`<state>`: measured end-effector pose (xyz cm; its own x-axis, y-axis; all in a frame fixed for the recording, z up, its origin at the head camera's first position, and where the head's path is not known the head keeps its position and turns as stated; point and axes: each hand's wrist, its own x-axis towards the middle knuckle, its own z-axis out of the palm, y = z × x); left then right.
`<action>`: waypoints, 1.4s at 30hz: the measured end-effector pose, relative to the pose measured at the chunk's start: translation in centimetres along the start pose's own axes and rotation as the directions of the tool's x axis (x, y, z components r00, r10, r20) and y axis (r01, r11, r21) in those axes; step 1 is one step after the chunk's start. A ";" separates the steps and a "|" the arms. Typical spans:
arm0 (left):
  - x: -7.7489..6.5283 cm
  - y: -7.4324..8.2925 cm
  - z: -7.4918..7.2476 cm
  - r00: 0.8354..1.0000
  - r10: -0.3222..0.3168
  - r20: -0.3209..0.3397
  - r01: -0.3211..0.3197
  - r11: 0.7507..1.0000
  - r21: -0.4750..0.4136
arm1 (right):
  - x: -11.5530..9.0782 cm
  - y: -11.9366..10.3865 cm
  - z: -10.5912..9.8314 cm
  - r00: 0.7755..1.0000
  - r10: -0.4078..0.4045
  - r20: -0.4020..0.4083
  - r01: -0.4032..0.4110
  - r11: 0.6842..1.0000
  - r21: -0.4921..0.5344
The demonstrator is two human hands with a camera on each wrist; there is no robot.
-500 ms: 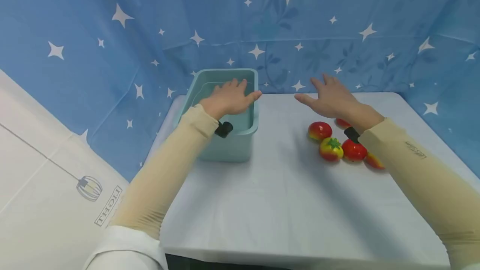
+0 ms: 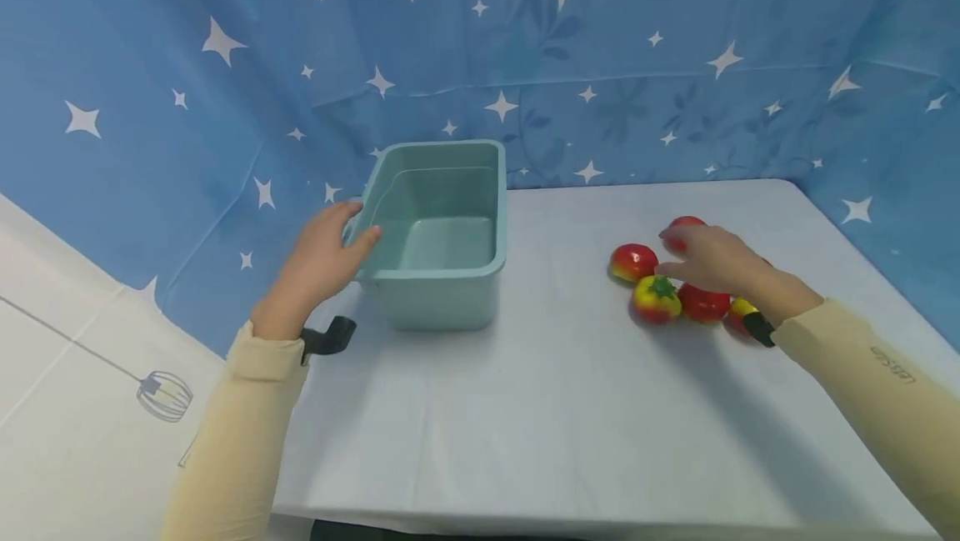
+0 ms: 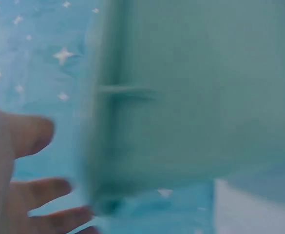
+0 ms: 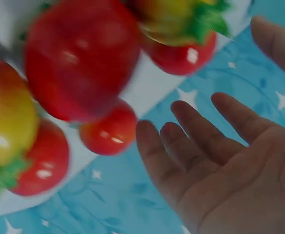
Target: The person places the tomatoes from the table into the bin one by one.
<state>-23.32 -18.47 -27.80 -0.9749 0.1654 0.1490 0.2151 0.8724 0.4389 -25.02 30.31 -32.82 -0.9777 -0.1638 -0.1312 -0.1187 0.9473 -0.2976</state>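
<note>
A pale green plastic bin point(image 2: 427, 305) stands at the back left of the table. My left hand point(image 2: 318, 257) is at its left side near the rim, thumb and fingers spread; whether it touches the rim is unclear. In the left wrist view the bin's wall point(image 3: 205, 107) is blurred. On the right lies a cluster of several shiny red-and-yellow tomato-like fruits point(image 2: 656, 301), some with green leafy tops. Over them hovers my right hand point(image 2: 716, 262), partly hiding a red fruit behind it. In the right wrist view its fingers are extended, holding nothing.
A white cloth covers the table point(image 2: 555, 408). Blue star-patterned curtain point(image 2: 600, 49) hangs close behind the bin and along both sides. A pale printed cloth point(image 2: 67, 408) hangs at the left.
My left hand has moved left and toward me, from over the bin to its left side. The right hand has lowered and shifted right, over the fruits.
</note>
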 end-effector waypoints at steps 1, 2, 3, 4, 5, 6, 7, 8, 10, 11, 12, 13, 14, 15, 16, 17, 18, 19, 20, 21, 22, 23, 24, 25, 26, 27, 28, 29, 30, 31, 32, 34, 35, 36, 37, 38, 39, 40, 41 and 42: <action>-0.5 -0.9 0.5 0.999 -0.009 -0.050 0.008 1.000 -0.023 | -0.1 0.5 0.5 1.000 0.009 0.016 -0.009 1.000 0.005; -0.9 -1.7 1.0 0.995 -0.017 -0.094 0.013 0.999 -0.042 | -0.2 1.0 1.0 0.999 0.018 0.035 -0.018 1.000 0.012; -1.3 -2.4 1.6 0.990 -0.027 -0.138 0.019 0.998 -0.060 | -0.3 1.4 1.5 0.998 0.023 0.053 -0.023 1.000 0.013; -1.6 -3.0 2.1 0.984 -0.038 -0.172 0.025 0.996 -0.080 | -0.4 1.7 1.9 0.997 0.027 0.070 -0.029 0.999 0.019; -1.8 -3.5 2.6 0.979 -0.052 -0.197 0.030 0.993 -0.111 | -0.5 1.9 2.3 0.996 0.025 0.080 -0.027 0.999 0.021; -2.0 -3.9 3.0 0.974 -0.067 -0.218 0.036 0.988 -0.147 | -0.5 2.1 2.6 0.996 0.017 0.084 -0.019 1.000 0.020; -2.1 -4.2 3.4 0.970 -0.085 -0.230 0.041 0.981 -0.189 | -0.5 2.1 2.9 0.996 0.013 0.088 -0.015 1.000 0.024; -2.2 -4.5 3.8 0.966 -0.100 -0.239 0.043 0.971 -0.234 | -0.5 2.0 3.2 0.996 0.006 0.089 -0.008 1.000 0.025; -2.2 -4.9 4.4 0.961 -0.131 -0.242 0.048 0.945 -0.322 | -0.5 1.7 3.6 0.996 -0.006 0.089 0.005 1.000 0.021; -2.1 -5.1 4.7 0.960 -0.145 -0.241 0.049 0.929 -0.366 | -0.5 1.5 3.7 0.996 -0.011 0.084 0.010 1.000 0.017; -2.0 -5.2 5.0 0.957 -0.159 -0.241 0.050 0.913 -0.405 | -0.5 1.3 3.9 0.996 -0.010 0.084 0.009 1.000 0.012; -1.9 -5.3 5.3 0.955 -0.171 -0.240 0.050 0.896 -0.441 | -0.5 1.1 4.0 0.996 -0.004 0.084 0.003 1.000 0.012; -1.8 -5.4 5.5 0.953 -0.180 -0.243 0.046 0.881 -0.471 | -0.4 0.9 4.2 0.997 -0.003 0.082 0.003 1.000 0.002; -1.7 -5.5 5.7 0.952 -0.187 -0.242 0.040 0.861 -0.506 | -0.4 0.7 4.3 0.996 -0.004 0.084 0.005 1.000 -0.010; -1.6 -5.5 5.8 0.951 -0.194 -0.241 0.036 0.843 -0.536 | -0.4 0.5 4.5 0.996 -0.009 0.085 0.011 1.000 -0.023; -1.6 -5.6 6.0 0.950 -0.201 -0.239 0.032 0.825 -0.565 | -0.4 0.4 4.6 0.996 -0.019 0.082 0.022 0.999 -0.039; -1.6 -5.6 6.1 0.949 -0.204 -0.240 0.024 0.807 -0.590 | -0.4 0.2 4.8 0.996 -0.025 0.081 0.030 0.998 -0.053; -1.5 -5.6 6.2 0.949 -0.208 -0.239 0.019 0.792 -0.611 | -0.5 0.1 4.9 0.996 -0.037 0.076 0.042 0.997 -0.068; -1.5 -5.5 6.2 0.947 -0.213 -0.240 0.015 0.776 -0.630 | -0.5 -0.1 5.1 0.996 -0.052 0.069 0.058 0.995 -0.087; -1.6 -5.5 6.3 0.945 -0.220 -0.240 0.014 0.764 -0.645 | -0.5 -0.2 5.2 0.996 -0.067 0.062 0.073 0.992 -0.100; -1.5 -5.4 6.3 0.942 -0.229 -0.244 0.015 0.758 -0.652 | -0.5 -0.3 5.3 0.996 -0.077 0.053 0.082 0.990 -0.111; -1.5 -5.3 6.3 0.940 -0.234 -0.248 0.012 0.750 -0.661 | -0.5 -0.4 5.4 0.996 -0.082 0.044 0.086 0.989 -0.117; -1.5 -5.3 6.3 0.938 -0.240 -0.250 0.013 0.746 -0.666 | -0.5 -0.5 5.5 0.996 -0.086 0.036 0.090 0.988 -0.124; -1.4 -5.3 6.3 0.935 -0.246 -0.255 0.014 0.744 -0.667 | -0.5 -0.5 5.5 0.996 -0.088 0.031 0.091 0.988 -0.125; -1.4 -5.3 6.3 0.934 -0.249 -0.258 0.015 0.745 -0.667 | -0.5 -0.6 5.4 0.996 -0.085 0.026 0.088 0.989 -0.122; -1.3 -5.3 6.3 0.933 -0.250 -0.258 0.017 0.747 -0.664 | -0.5 -0.8 5.3 0.996 -0.083 0.023 0.085 0.990 -0.114; -1.3 -5.3 6.3 0.933 -0.250 -0.259 0.017 0.749 -0.662 | -0.5 -0.9 5.1 0.996 -0.083 0.020 0.084 0.991 -0.104; -1.2 -5.3 6.3 0.934 -0.249 -0.258 0.018 0.751 -0.660 | -0.5 -1.0 4.9 0.997 -0.082 0.015 0.083 0.993 -0.090; -1.2 -5.3 6.4 0.935 -0.246 -0.257 0.018 0.754 -0.657 | -0.5 -1.1 4.6 0.997 -0.081 0.009 0.082 0.994 -0.076; -1.1 -5.4 6.4 0.935 -0.242 -0.260 0.015 0.757 -0.653 | -0.4 -1.3 4.3 0.997 -0.080 0.001 0.080 0.995 -0.057; -1.0 -5.4 6.5 0.937 -0.239 -0.255 0.017 0.760 -0.650 | -0.4 -1.6 4.1 0.997 -0.079 -0.008 0.079 0.996 -0.040; -0.9 -5.4 6.6 0.941 -0.230 -0.248 0.015 0.760 -0.650 | -0.2 -1.9 3.7 0.996 -0.081 -0.031 0.081 0.997 -0.015; -0.8 -5.4 6.7 0.943 -0.225 -0.244 0.013 0.760 -0.650 | 0.0 -2.0 3.5 0.996 -0.082 -0.045 0.082 0.997 -0.003; -0.8 -5.4 6.8 0.945 -0.221 -0.240 0.013 0.760 -0.650 | 0.2 -2.2 3.4 0.995 -0.084 -0.058 0.085 0.996 0.006; -0.7 -5.4 7.0 0.947 -0.217 -0.238 0.012 0.762 -0.647 | 0.3 -2.3 3.3 0.994 -0.086 -0.071 0.087 0.996 0.013; -0.6 -5.4 7.1 0.949 -0.212 -0.235 0.010 0.762 -0.648 | 0.5 -2.4 3.3 0.993 -0.090 -0.082 0.091 0.996 0.018; -0.6 -5.4 7.2 0.950 -0.209 -0.234 0.007 0.760 -0.650 | 0.7 -2.6 3.2 0.991 -0.097 -0.095 0.100 0.995 0.023; -0.5 -5.3 7.3 0.950 -0.209 -0.233 0.008 0.760 -0.650 | 1.0 -2.8 3.1 0.989 -0.104 -0.102 0.108 0.994 0.030; -0.5 -5.3 7.5 0.949 -0.209 -0.235 0.005 0.757 -0.653 | 1.2 -3.0 3.0 0.988 -0.111 -0.109 0.116 0.992 0.040; -0.4 -5.2 7.6 0.948 -0.209 -0.239 0.002 0.757 -0.653 | 1.5 -3.3 2.9 0.987 -0.115 -0.115 0.121 0.991 0.050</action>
<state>-24.44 -19.57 -36.88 -0.9558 -0.1351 0.2612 0.1982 0.3602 0.9116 -25.59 26.19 -34.74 -0.9710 -0.2385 0.0135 -0.2274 0.9055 -0.3582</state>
